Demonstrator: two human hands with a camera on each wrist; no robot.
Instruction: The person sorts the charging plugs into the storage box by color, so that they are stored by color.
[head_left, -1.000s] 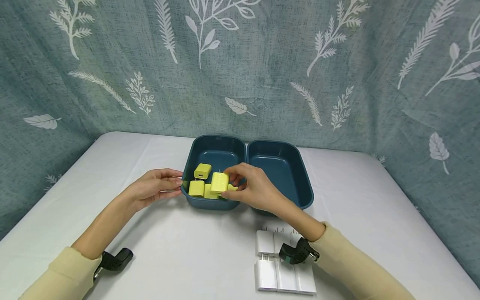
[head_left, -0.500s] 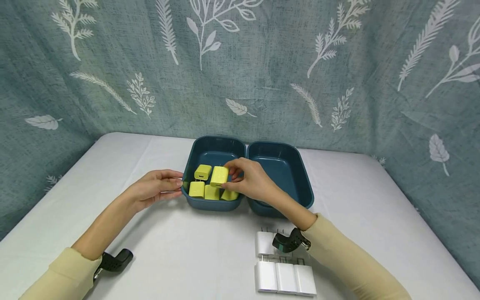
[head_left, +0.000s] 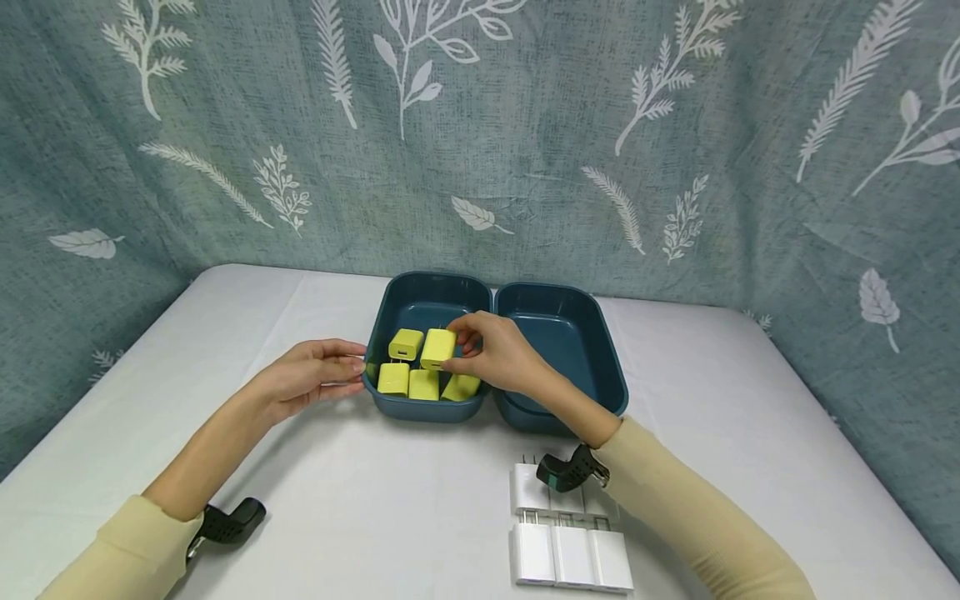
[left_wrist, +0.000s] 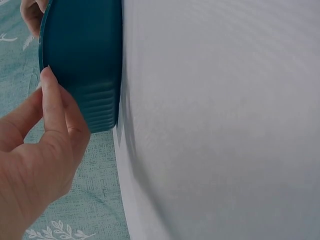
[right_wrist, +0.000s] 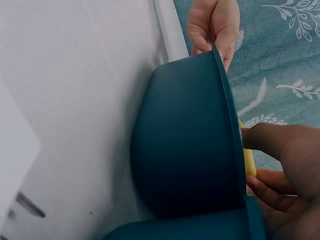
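Note:
My right hand [head_left: 501,354] pinches a yellow plug-in charger [head_left: 437,350] between thumb and fingers over the left blue bin [head_left: 429,410]. Several other yellow chargers [head_left: 393,379] lie in that bin, one [head_left: 405,344] farther back. My left hand [head_left: 318,375] has its fingers extended against the bin's left side. The left wrist view shows the thumb tip right at the rim, with other fingers [left_wrist: 75,112] along the outside wall. In the right wrist view, the bin wall hides most of the held yellow charger [right_wrist: 250,161].
A second blue bin [head_left: 622,392] stands right beside the first. Nearer the front of the white table [head_left: 390,517], two rows of white chargers [head_left: 572,554] lie below my right forearm, their prongs pointing away. A patterned curtain [head_left: 480,142] hangs behind the table.
My right hand has moved slightly up and away with the yellow charger, uncovering more of the yellow charger at the bin's front right. The left hand has stayed put.

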